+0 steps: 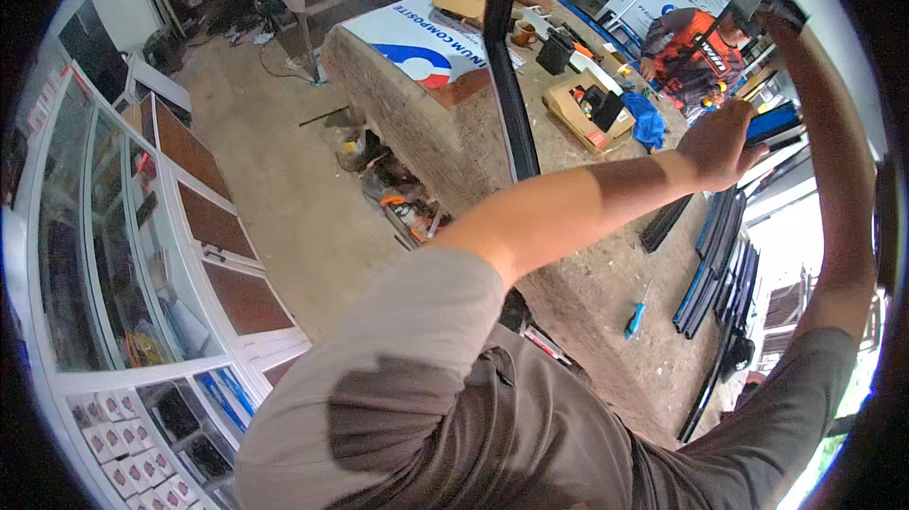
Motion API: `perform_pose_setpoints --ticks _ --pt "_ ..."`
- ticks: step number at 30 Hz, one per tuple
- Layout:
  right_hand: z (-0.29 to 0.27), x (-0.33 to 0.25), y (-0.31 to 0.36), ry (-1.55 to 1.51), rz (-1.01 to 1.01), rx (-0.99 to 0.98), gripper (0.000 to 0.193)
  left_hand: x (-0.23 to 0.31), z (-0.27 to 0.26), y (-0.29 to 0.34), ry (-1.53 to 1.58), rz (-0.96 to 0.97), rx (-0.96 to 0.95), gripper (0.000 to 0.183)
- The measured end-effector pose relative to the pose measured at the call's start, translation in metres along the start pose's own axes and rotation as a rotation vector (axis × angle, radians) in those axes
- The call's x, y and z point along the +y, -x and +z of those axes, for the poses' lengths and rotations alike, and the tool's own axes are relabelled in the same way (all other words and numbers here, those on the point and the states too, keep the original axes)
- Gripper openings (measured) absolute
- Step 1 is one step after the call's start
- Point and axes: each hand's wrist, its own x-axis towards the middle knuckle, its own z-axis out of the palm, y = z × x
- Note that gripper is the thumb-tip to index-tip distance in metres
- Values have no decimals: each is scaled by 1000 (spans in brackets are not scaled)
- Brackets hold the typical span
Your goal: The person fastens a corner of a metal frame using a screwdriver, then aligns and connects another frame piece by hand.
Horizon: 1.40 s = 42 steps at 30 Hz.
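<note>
My left arm stretches across to the right. My left hand [721,146] is closed, fingers wrapped round a dark metal profile with a blue strip [778,122]. Raised along the right rim, my right arm ends at my right hand [778,19], which meets the edge of a dark frame at the top; its fingers are small and partly hidden. A long black upright bar [511,84] stands left of my left hand and runs out of the top of the picture. Whether it joins the piece at my hands, I cannot tell.
Below my arms is a worn workbench [597,287] with a blue-handled screwdriver [635,319] and several dark profiles [715,259]. Farther back are an open cardboard box [587,117], a blue cloth [647,120] and a person [686,53]. A glass-fronted cabinet [180,226] lines the left.
</note>
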Motion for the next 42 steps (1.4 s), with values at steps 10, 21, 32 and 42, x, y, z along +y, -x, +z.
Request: perform_pose_setpoints --ticks 10,21,32,42 --pt "86 -8 61 -2 59 -139 34 -79 52 45 38 -84 -127 66" --pt "106 4 123 106 211 2 38 -19 -101 1 -209 -185 -1225 65" --pt "99 10 152 83 439 20 46 -95 -189 -186 -420 182 -962 127" --pt "100 -124 320 -772 1240 800 147 -87 -140 -189 -526 179 -1045 105"
